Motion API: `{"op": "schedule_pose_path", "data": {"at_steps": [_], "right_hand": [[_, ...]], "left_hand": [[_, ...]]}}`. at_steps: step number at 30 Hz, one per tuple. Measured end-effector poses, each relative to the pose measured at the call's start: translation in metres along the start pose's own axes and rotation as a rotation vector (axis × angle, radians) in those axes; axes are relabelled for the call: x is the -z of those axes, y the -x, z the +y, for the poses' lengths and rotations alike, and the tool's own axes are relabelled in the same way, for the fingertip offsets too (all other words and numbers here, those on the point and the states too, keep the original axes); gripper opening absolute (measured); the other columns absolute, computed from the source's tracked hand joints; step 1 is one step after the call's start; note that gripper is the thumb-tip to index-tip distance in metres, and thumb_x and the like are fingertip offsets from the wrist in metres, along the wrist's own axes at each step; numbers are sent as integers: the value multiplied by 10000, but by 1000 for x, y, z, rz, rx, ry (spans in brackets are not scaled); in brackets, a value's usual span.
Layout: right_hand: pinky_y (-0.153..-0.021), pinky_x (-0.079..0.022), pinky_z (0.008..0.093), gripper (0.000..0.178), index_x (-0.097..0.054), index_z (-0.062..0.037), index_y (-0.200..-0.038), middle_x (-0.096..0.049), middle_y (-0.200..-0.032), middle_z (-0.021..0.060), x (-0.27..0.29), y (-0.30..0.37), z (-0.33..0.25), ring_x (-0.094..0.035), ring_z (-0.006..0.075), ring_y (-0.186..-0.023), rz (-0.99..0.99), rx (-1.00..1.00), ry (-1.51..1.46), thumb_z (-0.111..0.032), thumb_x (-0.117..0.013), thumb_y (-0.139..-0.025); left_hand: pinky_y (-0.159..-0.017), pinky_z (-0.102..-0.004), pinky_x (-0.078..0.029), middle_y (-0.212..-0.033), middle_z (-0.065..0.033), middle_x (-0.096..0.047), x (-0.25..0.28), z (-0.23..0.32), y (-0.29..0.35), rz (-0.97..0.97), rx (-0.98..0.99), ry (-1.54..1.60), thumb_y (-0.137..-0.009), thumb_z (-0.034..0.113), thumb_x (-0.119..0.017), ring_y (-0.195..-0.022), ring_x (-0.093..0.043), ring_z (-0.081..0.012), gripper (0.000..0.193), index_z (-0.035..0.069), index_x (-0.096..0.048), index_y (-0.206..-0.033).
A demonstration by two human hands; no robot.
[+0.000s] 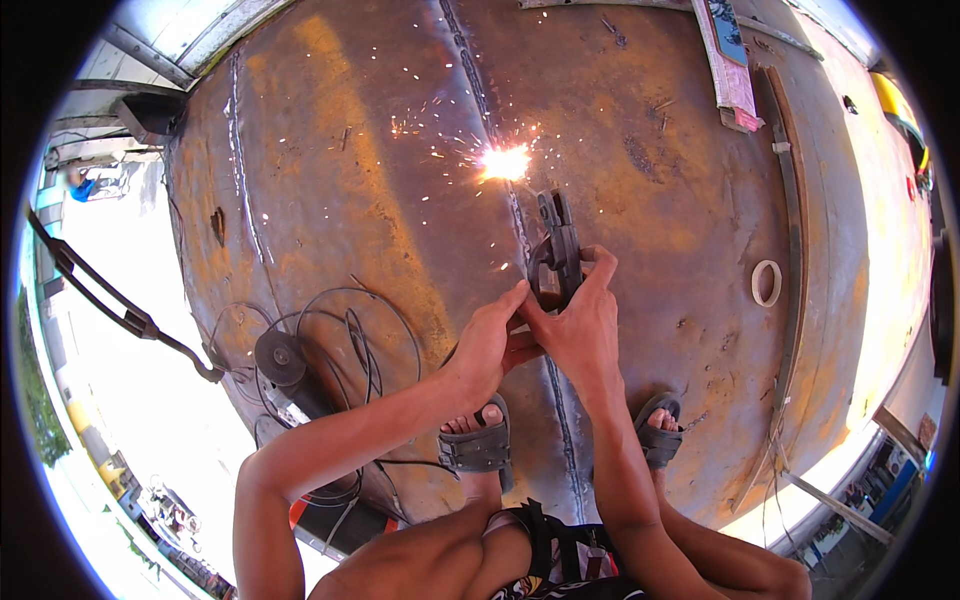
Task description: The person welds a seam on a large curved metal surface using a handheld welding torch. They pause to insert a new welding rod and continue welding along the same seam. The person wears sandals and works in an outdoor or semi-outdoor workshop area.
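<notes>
My right hand (pixel 580 325) is wrapped round a dark electrode holder (pixel 562 240), its jaws pointing away from me. Close beside it, my left hand (pixel 490 340) is closed against the holder's near end; some of its fingers are hidden behind the right hand. A bright arc (pixel 505 162) burns just beyond the jaws and throws sparks, mostly to the left. The glare hides the electrode's tip. Beneath the arc runs a long weld seam (pixel 565 420) on a rusty steel plate (pixel 660 290). My sandalled feet stand on either side of the seam.
An angle grinder (pixel 283 360) lies at left among looped black cables (pixel 370 350). To the right are a pale ring (pixel 767 283) and a long metal bar (pixel 795 220). A pinkish metal channel (pixel 730 85) lies at the far right. Beyond the plate's left edge hangs a dark strap (pixel 120 305).
</notes>
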State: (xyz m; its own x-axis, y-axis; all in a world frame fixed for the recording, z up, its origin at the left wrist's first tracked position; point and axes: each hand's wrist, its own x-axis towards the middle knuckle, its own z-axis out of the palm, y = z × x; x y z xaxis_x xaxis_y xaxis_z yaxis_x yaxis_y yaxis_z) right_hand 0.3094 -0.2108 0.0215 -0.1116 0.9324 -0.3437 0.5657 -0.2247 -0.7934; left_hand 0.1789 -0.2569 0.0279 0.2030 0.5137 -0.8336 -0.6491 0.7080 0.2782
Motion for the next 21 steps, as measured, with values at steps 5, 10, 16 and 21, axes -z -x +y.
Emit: {"op": "schedule_pose_path", "data": {"at_steps": [5, 10, 16, 21], "right_hand": [[-732, -572, 512, 788, -316, 33, -1340, -725, -899, 280, 0, 0, 0, -730, 485, -855, -6, -10, 1, -292, -834, -843], [-726, -574, 506, 782, -317, 36, -1339, -725, -896, 278, -1, 0, 2, -731, 482, -849, 1, 2, 17, -286, -831, -844], [-725, -576, 503, 755, -322, 30, -1333, -723, -898, 282, -1, 1, 0, -730, 483, -845, 4, -3, 9, -271, -820, -851], [-724, -575, 508, 751, -322, 23, -1337, -722, -905, 287, -1, 2, -1, -729, 487, -847, 3, -5, 27, -271, -818, -855]], "left_hand": [[-1033, -448, -504, -1290, -109, -656, -3, 2, 2, 4, 0, -8, -1089, 425, -533, -1159, -631, -247, 358, 100, -615, -1216], [-1024, -443, -504, -1289, -90, -651, 1, 0, 0, -14, 4, -7, -1090, 415, -530, -1154, -628, -234, 380, 93, -620, -1270], [-1002, -433, -504, -1263, -72, -649, -2, -1, 3, 1, -3, -31, -1091, 412, -528, -1129, -616, -208, 394, 81, -633, -1279], [-1009, -427, -499, -1266, -68, -646, -1, -3, 3, -6, -8, -25, -1093, 416, -525, -1145, -602, -198, 406, 70, -637, -1274]]}}
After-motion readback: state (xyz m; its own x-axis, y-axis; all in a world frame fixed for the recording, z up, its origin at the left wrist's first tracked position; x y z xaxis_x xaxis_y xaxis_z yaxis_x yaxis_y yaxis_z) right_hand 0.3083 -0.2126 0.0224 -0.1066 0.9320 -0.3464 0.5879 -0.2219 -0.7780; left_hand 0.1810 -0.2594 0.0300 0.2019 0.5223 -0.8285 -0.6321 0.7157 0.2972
